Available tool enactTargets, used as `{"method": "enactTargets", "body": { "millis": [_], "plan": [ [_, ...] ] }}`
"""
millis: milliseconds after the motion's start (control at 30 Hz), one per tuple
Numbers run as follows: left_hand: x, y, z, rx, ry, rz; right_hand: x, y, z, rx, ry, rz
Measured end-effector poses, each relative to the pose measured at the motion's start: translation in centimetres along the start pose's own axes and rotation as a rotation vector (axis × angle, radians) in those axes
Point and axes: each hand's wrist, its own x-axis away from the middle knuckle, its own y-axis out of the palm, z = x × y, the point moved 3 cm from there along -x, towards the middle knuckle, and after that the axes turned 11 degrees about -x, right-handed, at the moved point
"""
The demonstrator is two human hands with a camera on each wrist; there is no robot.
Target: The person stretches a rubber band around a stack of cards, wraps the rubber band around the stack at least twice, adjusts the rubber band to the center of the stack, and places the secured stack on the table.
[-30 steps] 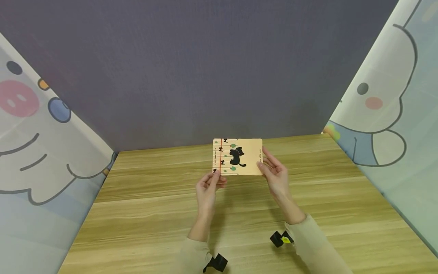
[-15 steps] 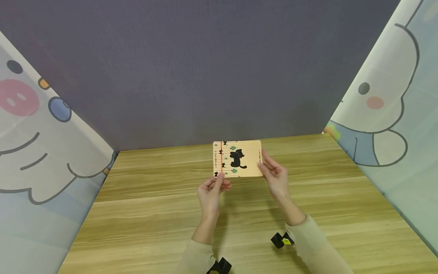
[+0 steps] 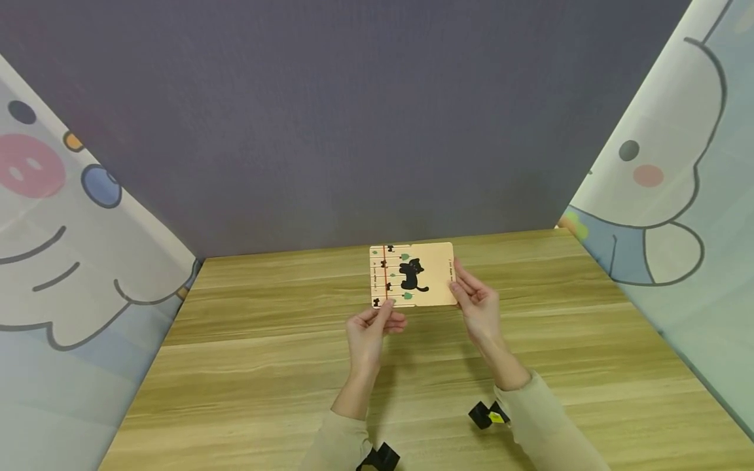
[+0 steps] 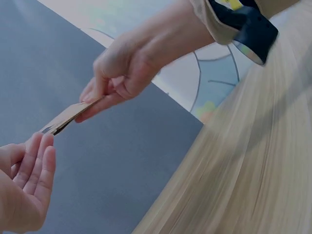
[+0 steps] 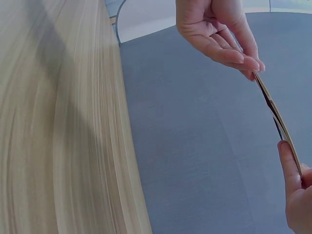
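A thin cream notebook (image 3: 438,271) with a black cat, green leaves and a red band near its left side is held up over the table, cover toward the head camera. My left hand (image 3: 366,337) pinches its lower left edge, thumb in front and fingers behind. At the right edge, my right hand (image 3: 480,311) grips it between thumb and fingers. Seen edge-on in the right wrist view, the notebook (image 5: 278,116) shows a narrow gap between its layers. The left wrist view also catches it stretched between both hands.
Beneath the hands lies a wood-grain table (image 3: 253,366), with a dark grey panel (image 3: 377,131) upright behind it. Cartoon-printed curtains (image 3: 654,209) flank both sides. Black wrist cameras (image 3: 482,415) hang by the sleeves.
The notebook has shifted slightly right and down in the head view, with both hands. My left hand has moved a little farther right along its lower edge.
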Motion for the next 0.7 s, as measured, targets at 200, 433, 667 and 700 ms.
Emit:
{"method": "enactTargets", "body": {
  "millis": [200, 433, 667, 700],
  "plan": [
    [0.2, -0.3, 0.1, -0.005, -0.03, 0.008, 0.0, -0.1, 0.1, -0.015, 0.002, 0.021],
    [0.4, -1.2, 0.3, -0.008, -0.009, 0.055, 0.1, 0.1, 0.0, -0.043, -0.013, 0.014],
    [0.4, -1.0, 0.0, 0.016, -0.013, 0.01, 0.4, 0.2, 0.1, -0.024, 0.042, 0.042],
    [0.3, -0.8, 0.0, 0.019, -0.019, -0.003, 0.4, 0.3, 0.1, -0.018, 0.047, 0.042]
  ]
}}
